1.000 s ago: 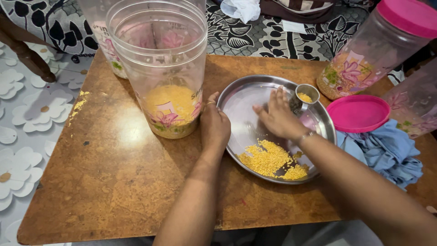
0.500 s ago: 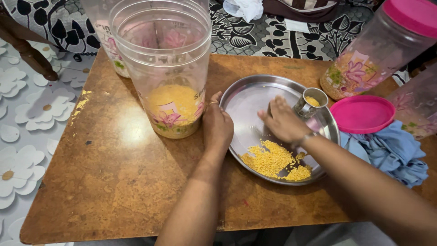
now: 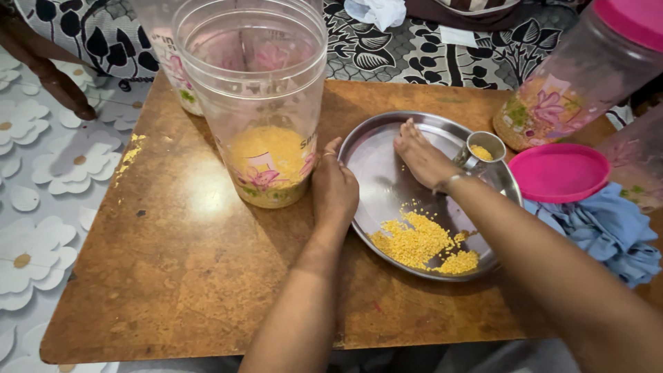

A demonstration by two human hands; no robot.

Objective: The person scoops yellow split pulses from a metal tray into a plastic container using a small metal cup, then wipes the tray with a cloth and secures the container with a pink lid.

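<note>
- a person is sitting at a brown table (image 3: 173, 276), seen from above, with both bare arms reaching forward.
- the left hand (image 3: 335, 193) is resting curled on the near left rim of a round steel plate (image 3: 387, 173), fingers pressed together against the edge, thumb pointing up.
- the right hand (image 3: 421, 157) is lying flat inside the plate at its far side, fingers held together and stretched out, gripping nothing.
- a heap of yellow lentils (image 3: 418, 243) is lying in the plate's near part, apart from the right hand.
- a small steel cup (image 3: 480, 152) holding a few lentils is standing in the plate, just beside the right wrist.
- an open clear jar (image 3: 259, 103), partly filled with lentils, is standing just left of the left hand.
- a pink lid (image 3: 559, 173) is lying right of the plate, above a blue cloth (image 3: 608, 231).
</note>
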